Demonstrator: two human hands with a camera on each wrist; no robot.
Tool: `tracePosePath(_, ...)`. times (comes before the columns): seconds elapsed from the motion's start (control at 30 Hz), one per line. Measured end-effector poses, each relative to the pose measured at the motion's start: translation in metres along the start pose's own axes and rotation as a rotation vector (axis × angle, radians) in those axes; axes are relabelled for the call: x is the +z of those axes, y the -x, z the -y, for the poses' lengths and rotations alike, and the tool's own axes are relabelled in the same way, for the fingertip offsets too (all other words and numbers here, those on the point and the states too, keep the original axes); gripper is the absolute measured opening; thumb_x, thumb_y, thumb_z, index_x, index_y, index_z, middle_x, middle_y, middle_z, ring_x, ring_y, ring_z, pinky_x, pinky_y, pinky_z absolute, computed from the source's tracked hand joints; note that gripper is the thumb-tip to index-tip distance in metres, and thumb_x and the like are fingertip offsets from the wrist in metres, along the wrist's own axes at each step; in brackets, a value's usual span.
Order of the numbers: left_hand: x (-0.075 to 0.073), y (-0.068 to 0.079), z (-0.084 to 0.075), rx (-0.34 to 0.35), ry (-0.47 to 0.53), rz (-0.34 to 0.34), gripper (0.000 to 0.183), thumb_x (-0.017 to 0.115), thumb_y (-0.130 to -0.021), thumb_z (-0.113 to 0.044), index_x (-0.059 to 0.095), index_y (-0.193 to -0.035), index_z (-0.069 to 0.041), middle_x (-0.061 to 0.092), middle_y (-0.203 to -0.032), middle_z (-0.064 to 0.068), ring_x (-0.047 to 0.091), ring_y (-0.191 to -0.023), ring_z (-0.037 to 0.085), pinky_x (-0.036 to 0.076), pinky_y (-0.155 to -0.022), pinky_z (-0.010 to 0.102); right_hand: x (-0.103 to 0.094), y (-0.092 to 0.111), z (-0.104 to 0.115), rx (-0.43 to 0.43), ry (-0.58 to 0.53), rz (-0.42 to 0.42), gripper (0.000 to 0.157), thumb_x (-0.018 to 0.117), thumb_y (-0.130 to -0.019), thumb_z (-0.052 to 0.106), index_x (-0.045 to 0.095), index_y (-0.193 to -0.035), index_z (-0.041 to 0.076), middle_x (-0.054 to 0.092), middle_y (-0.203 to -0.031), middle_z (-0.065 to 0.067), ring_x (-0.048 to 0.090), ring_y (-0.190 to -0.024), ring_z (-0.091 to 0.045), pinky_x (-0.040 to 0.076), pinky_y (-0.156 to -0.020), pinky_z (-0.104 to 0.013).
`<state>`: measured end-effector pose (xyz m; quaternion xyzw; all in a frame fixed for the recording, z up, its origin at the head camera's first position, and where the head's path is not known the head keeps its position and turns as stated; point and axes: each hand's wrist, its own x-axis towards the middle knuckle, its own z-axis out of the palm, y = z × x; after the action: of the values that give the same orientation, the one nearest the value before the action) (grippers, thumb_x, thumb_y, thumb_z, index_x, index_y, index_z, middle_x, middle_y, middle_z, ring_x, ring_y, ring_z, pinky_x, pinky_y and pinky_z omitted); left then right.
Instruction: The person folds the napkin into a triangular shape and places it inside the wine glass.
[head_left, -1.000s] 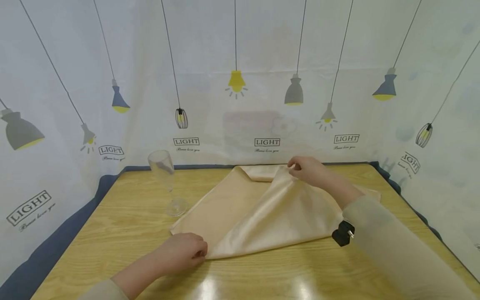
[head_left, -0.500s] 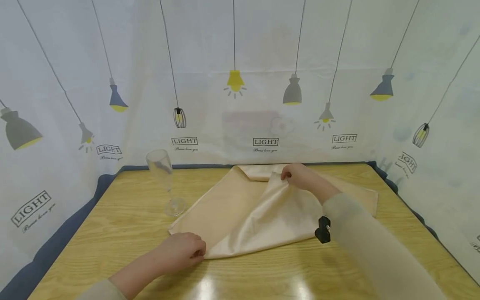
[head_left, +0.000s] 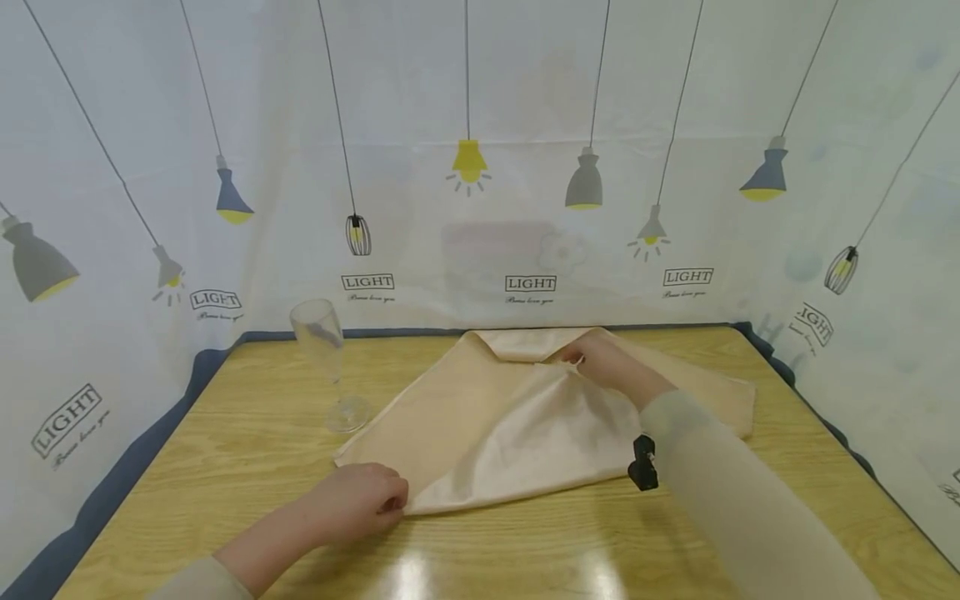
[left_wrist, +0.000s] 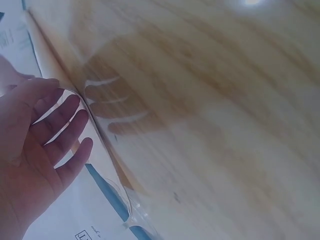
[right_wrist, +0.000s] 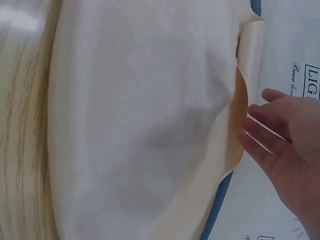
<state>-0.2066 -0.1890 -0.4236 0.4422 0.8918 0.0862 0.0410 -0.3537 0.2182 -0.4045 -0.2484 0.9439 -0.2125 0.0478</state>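
A pale peach satin cloth napkin [head_left: 450, 400] lies on the table with its near part folded over as a flap [head_left: 555, 442]. At the near left end of that fold, my left hand [head_left: 360, 504] pinches the edge between thumb and forefinger; its other fingers [left_wrist: 72, 127] are spread loosely. Over the far side is my right hand [head_left: 611, 362], by the flap's upper edge. In the right wrist view its fingers [right_wrist: 260, 150] are fairly straight, with the thumb apart. A clear stemmed glass [head_left: 337, 396] stands upright left of the napkin.
The wooden table [head_left: 225, 433] has a dark blue border [head_left: 180, 400] along its back and sides. Behind it hangs a white curtain [head_left: 420, 183] printed with lamps. A black device [head_left: 642, 462] is strapped at my right sleeve.
My right hand has moved left and slightly down, laying the flap's edge lower, and its fingers have come loose from it. My left hand has stayed at the near corner.
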Motion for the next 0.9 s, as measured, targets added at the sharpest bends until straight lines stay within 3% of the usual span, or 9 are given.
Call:
tracePosePath(0.17, -0.001, 0.001, 0.002, 0.004, -0.014, -0.006, 0.024, 0.073, -0.085, -0.013, 0.054, -0.071, -0.021, 0.042, -0.066, -0.015, 0.037, -0.061, 0.001, 0.038, -0.056, 0.021, -0.009, 0.014, -0.010, 0.006, 0.021, 0.004, 0.029, 0.052, -0.090, -0.011, 0.064, -0.116, -0.008, 0.064, -0.111, -0.022, 0.060, -0.105, -0.039, 0.049, -0.090, -0.047)
tracePosePath(0.47, -0.004, 0.003, 0.007, -0.002, -0.032, -0.013, 0.022, 0.073, -0.084, -0.013, 0.056, -0.073, -0.021, 0.044, -0.067, -0.015, 0.039, -0.061, 0.001, 0.038, -0.056, 0.021, -0.019, 0.042, -0.018, 0.039, 0.103, 0.094, 0.022, 0.058, -0.095, 0.002, 0.064, -0.114, -0.006, 0.066, -0.108, -0.019, 0.061, -0.103, -0.037, 0.048, -0.089, -0.048)
tracePosePath(0.67, -0.007, 0.005, 0.011, -0.001, -0.070, -0.031, 0.023, 0.071, -0.084, -0.013, 0.053, -0.072, -0.022, 0.040, -0.066, -0.016, 0.037, -0.060, 0.001, 0.036, -0.055, 0.021, -0.013, 0.065, -0.018, 0.030, 0.158, 0.164, 0.021, 0.060, -0.095, 0.007, 0.066, -0.113, -0.002, 0.066, -0.104, -0.011, 0.062, -0.097, -0.029, 0.049, -0.085, -0.044)
tracePosePath(0.9, -0.012, 0.009, 0.012, -0.031, -0.073, -0.034, 0.022, 0.071, -0.086, -0.013, 0.055, -0.074, -0.021, 0.042, -0.068, -0.017, 0.038, -0.060, 0.001, 0.038, -0.056, 0.022, -0.007, 0.097, -0.003, -0.018, 0.197, 0.189, 0.017, 0.064, -0.093, 0.011, 0.068, -0.107, 0.002, 0.066, -0.098, -0.006, 0.062, -0.090, -0.024, 0.050, -0.080, -0.041)
